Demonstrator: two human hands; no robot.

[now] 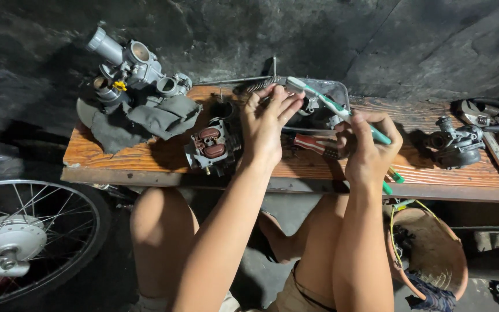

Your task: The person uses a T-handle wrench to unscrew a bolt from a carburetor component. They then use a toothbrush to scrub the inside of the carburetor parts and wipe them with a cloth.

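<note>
Toothbrush (342, 112): we're seeing a white & green-teal brush, long thin handle, head w/ pale bristles up at the upper left end. It's lying slantwise across the rim of the clear tub, head over the tub's near-left corner, tail end inside our right fist.

Right hand (369, 145): we're gripping the brush handle, fingers curled tight & together around it, thumb pressing on the left side. Hand is hovering over the plank's mid-right part, just in front of the tub.

Left hand (265, 124): we're holding it up w/ the back toward the camera, fingers bunched close, tips pinching smth small at the tub's left edge. We can't tell what the part is, it's hidden by the fingers. Fingertips are sitting just beside the brush head.

Clear tub (335, 88): see-thru plastic container at the back of the plank, holding dark metal bits.

Carb body (212, 145): grey metal piece w/ two brown floats showing, resting on the plank just left of our left wrist.

Red-handled tool (312, 143): lying on the plank betw. the two hands.

Plank (116, 156): worn orange-brown wood board, running across our knees.

Grey rag (157, 115): crumpled at the plank's left, a second carb (131, 66) sitting on it.

Other carb (457, 144): dark one, far right of plank, well apart from the hands.

Spoked wheel (24, 237): low left, on the floor.
</note>
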